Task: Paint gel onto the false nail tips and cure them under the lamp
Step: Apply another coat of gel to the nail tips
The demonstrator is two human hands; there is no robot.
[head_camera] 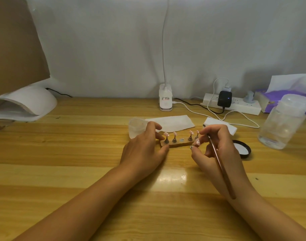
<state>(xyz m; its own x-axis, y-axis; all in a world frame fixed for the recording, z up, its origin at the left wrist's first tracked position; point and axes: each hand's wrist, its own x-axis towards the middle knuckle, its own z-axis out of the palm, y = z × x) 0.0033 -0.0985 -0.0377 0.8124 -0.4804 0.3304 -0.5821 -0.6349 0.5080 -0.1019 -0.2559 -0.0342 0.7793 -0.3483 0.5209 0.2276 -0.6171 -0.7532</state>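
1 cup & lid nr stand

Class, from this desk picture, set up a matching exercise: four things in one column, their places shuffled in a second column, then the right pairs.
Things
1. white dome-shaped curing lamp
2. thin brown-handled brush
3. black round lid with a white inside
4. wooden strip holding pink nail tips on stands

Places
A. held in the right hand
B. far left of the wooden table
C. gripped at one end by the left hand
D. on the table, just right of the right hand

Pairs: 1-B, 2-A, 3-D, 4-C
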